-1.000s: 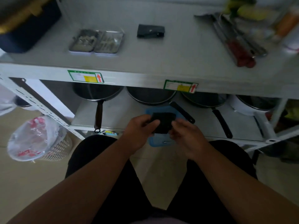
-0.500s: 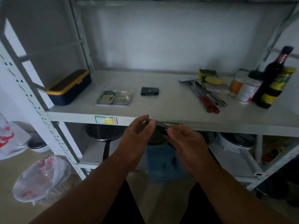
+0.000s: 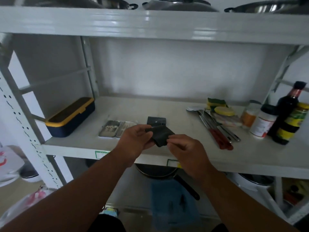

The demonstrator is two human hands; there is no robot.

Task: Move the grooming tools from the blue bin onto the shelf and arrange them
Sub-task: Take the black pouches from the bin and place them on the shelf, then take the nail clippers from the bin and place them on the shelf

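- Black pouch [image 3: 160, 134]: pinched by your left hand [image 3: 135, 139] and right hand [image 3: 185, 148].
- Landmark: black case [image 3: 156, 121] on shelf [image 3: 184, 148].
- Set pouch just beside it, edges squared.

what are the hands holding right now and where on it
Both hands hold a small black pouch above the shelf: the left hand grips its left end, the right hand pinches its lower right corner.

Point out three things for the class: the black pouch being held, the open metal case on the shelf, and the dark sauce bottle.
black pouch [image 3: 161, 135], head view, middle of its front face.
metal case [image 3: 109, 130], head view, left half's inside.
sauce bottle [image 3: 286, 111], head view, its dark body.
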